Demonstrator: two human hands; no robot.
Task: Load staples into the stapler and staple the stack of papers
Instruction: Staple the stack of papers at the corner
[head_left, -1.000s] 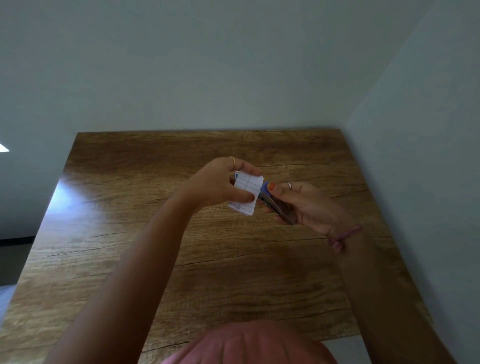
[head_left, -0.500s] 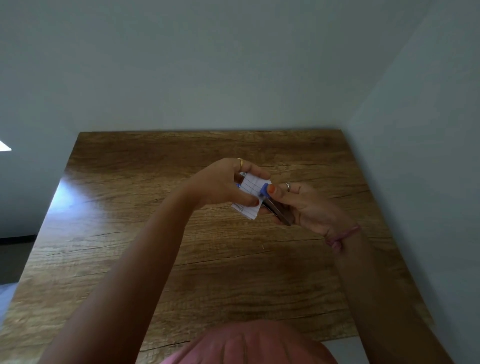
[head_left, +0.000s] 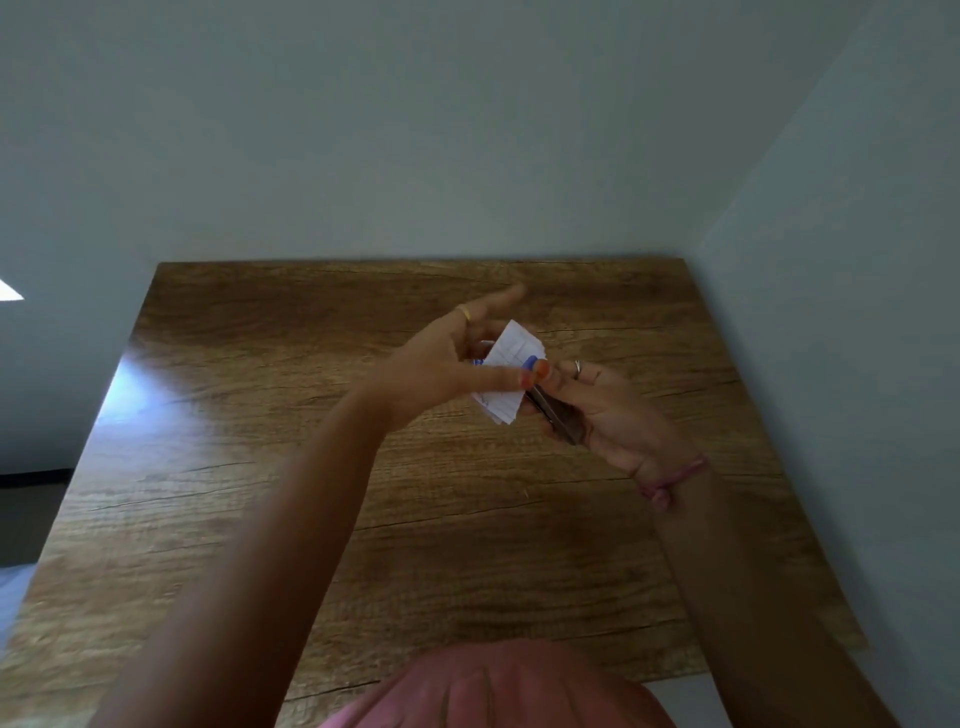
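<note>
Your left hand (head_left: 441, 364) barely pinches the paper stack (head_left: 511, 376), other fingers spread, while your right hand (head_left: 602, 410) grips the stapler (head_left: 553, 415); sheets may fan out before you staple.

Plain room, perhaps home or office: wooden table (head_left: 260, 467) in corner, bare grey-green walls (head_left: 467, 130).

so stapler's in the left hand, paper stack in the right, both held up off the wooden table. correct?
Swapped. In the head view the right hand grips the stapler, and the left hand pinches the paper stack. Both are held up off the wooden table, as you said.
</note>
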